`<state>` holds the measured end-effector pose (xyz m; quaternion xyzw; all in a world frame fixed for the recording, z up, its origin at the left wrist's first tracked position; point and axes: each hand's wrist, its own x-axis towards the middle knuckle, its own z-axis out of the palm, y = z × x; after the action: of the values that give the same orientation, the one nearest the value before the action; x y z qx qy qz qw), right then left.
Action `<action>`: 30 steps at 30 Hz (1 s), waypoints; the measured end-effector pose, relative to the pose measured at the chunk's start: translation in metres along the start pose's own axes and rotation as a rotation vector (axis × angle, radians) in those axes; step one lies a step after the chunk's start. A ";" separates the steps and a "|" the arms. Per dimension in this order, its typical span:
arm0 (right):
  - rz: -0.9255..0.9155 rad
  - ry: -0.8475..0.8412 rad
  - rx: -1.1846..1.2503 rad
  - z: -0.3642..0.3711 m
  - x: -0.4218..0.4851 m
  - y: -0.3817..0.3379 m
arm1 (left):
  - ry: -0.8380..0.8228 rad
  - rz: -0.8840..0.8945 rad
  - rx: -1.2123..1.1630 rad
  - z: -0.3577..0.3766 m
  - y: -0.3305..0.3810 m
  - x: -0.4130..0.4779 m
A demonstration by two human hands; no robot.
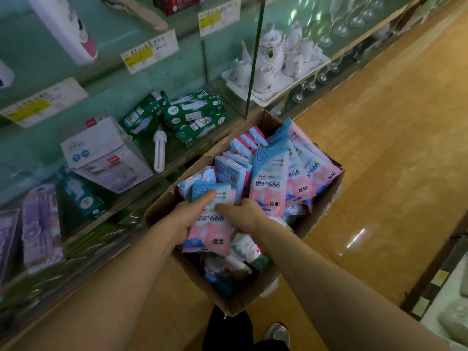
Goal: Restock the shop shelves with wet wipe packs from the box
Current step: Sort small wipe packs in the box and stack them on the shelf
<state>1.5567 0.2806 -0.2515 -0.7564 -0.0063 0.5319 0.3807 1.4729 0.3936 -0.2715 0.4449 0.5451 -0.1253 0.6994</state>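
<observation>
A brown cardboard box [326, 206] stands open on the floor, filled with several pink-and-blue wet wipe packs [272, 178]. My left hand [188, 216] grips one pack [211, 234] over the box's near left side, thumb on its face. My right hand [244, 215] reaches in beside it, fingers curled down on that same pack's right edge and the packs below. More mixed packs [228, 272] lie lower in the box, partly hidden by my arms.
Glass shelves [106, 84] run along the left with green bulb boxes [192, 115], a loose bulb [159, 150], a white appliance box [106, 153] and price tags. A white tea set [276, 59] and wine glasses stand farther along. Tan floor [392, 148] lies on the right.
</observation>
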 end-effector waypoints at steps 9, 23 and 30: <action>-0.158 0.195 0.315 -0.049 -0.027 -0.043 | -0.325 0.079 0.096 0.037 0.054 -0.045; -0.246 0.235 0.432 -0.161 -0.110 -0.083 | -0.580 0.293 0.447 0.088 0.142 -0.115; -0.342 0.244 0.549 -0.183 -0.145 -0.099 | -0.556 0.346 0.452 0.114 0.168 -0.148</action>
<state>1.6806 0.1866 -0.0516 -0.6718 0.0558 0.3478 0.6516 1.6028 0.3569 -0.0598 0.6220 0.2107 -0.2382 0.7155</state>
